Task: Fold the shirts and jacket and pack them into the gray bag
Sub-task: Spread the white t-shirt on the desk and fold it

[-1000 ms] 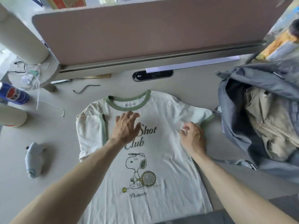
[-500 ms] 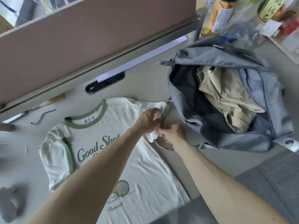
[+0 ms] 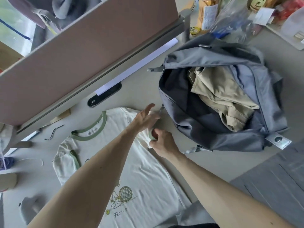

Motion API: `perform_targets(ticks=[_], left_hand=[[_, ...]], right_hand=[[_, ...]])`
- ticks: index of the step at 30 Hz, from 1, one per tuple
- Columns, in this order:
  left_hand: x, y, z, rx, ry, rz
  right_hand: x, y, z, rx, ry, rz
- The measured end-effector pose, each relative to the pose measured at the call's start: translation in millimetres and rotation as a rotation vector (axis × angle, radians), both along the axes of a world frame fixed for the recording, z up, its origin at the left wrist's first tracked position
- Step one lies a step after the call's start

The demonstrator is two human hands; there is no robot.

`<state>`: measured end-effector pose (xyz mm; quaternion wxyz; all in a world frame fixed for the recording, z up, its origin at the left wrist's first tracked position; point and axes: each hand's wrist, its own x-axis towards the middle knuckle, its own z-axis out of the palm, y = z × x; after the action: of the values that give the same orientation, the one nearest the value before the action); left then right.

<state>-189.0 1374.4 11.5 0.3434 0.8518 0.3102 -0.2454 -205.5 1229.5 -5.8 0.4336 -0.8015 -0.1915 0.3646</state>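
Note:
A cream T-shirt [image 3: 115, 145] with green collar and cuff trim and a tennis cartoon print lies flat on the desk. Its left sleeve is folded inward. My right hand [image 3: 162, 140] pinches the green-edged cuff of the shirt's right sleeve, lifted off the desk. My left hand [image 3: 144, 118] lies over that sleeve with fingers straight and spread. The gray bag [image 3: 246, 142] stands unzipped to the right, a crumpled beige garment [image 3: 220, 96] inside it.
A brown partition panel [image 3: 82, 55] runs along the desk's far edge, with a black cable port [image 3: 104, 97] below it. Bottles and plastic packaging [image 3: 230, 15] crowd the far right. A small gray soft toy [image 3: 29, 209] lies near left; a black twist tie [image 3: 54, 132] lies by the collar.
My view swung right toward the bag. My left hand left the shirt's chest and moved to the right sleeve, then spread its fingers. My right hand keeps the cuff, drawing it inward.

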Motion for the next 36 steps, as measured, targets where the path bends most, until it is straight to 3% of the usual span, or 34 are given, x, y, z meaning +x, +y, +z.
perform_targets(ticks=[2,6,10,12,15,19,22,28,36], left_hand=[[0.9,-1.5,5.1,-0.064,0.021,0.106],[-4.3,-7.9,11.3,0.124,0.142,-0.030],[-12.0,3.3,15.1,0.225,0.131,-0.040],[-15.7,11.2,16.3,0.242,0.063,0.091],[-22.6,27.9,20.1,0.152,-0.143,0.484],[-40.2,52.7,23.9,-0.010,-0.225,0.671],[-54.2,68.7,24.2,0.020,-0.184,0.667],[-79.3,95.7,18.2,0.150,-0.168,0.609],[-108.2,123.1,-14.6,0.240,-0.177,0.551]], right_hand=[[0.4,-1.0,5.0,0.030,-0.047,0.052],[-2.8,-1.6,11.3,0.044,-0.113,0.216],[-12.1,-0.1,6.5,0.012,-0.193,0.357],[-14.3,1.2,6.7,0.019,-0.224,0.381],[-19.5,4.5,5.9,0.054,-0.302,0.396],[-28.6,10.1,1.9,0.106,-0.443,0.287],[-35.8,14.8,-3.3,0.156,-0.478,0.233],[-55.3,28.3,-14.9,0.187,-0.620,0.340],[-91.1,58.9,-33.2,-0.079,-0.917,0.386]])
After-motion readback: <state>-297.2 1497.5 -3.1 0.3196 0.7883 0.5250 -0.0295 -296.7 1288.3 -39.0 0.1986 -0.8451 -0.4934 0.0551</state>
